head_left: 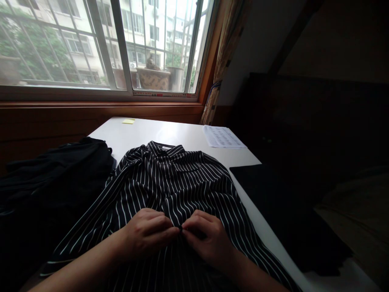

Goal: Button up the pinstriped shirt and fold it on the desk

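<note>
A black shirt with white stripes (188, 174) lies front up on the white table, its collar (165, 149) pointing toward the window. My left hand (150, 229) is closed, thumb and fingers pinching the shirt's front edge near its middle. Directly beside it, my right hand (206, 235) pinches the same front edge, the fingertips of both hands almost touching. A small dark bit of the placket shows between the fingertips; whether a button is there I cannot tell. The shirt's sleeves spread out to the left and right, and its lower part runs toward me into shadow.
Dark clothing (57, 174) is heaped at the left of the white table (182, 129). A yellow sticky note (128, 121) and printed sheets (223, 136) lie at the far side. Dark cloth (291, 211) hangs over the right edge. Behind stands a barred window (146, 44) with a curtain (220, 69).
</note>
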A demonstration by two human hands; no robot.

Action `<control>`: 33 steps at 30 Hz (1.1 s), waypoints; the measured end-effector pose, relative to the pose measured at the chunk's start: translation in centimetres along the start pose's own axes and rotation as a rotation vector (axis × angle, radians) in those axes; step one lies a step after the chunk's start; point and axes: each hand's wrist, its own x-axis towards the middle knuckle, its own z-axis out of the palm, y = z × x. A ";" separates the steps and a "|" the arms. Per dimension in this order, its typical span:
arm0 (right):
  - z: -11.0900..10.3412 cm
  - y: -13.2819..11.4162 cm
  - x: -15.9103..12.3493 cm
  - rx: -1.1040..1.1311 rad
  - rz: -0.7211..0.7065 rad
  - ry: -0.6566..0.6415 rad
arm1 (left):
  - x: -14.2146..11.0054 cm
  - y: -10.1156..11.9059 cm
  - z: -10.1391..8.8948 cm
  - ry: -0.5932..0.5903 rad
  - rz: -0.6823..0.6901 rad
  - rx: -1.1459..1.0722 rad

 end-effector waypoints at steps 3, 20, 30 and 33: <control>0.0 0.1 0.0 -0.009 0.002 0.006 | 0.0 0.1 -0.1 -0.002 -0.015 -0.005; 0.1 0.2 0.1 -0.026 -0.027 0.028 | 0.2 0.1 -0.1 0.016 -0.063 -0.005; 0.2 0.4 0.0 -0.019 -0.031 0.026 | -0.3 -0.6 0.6 -0.052 -0.160 -0.027; 0.2 0.4 0.1 -0.017 -0.038 0.023 | -0.2 -0.5 0.6 -0.054 -0.156 -0.035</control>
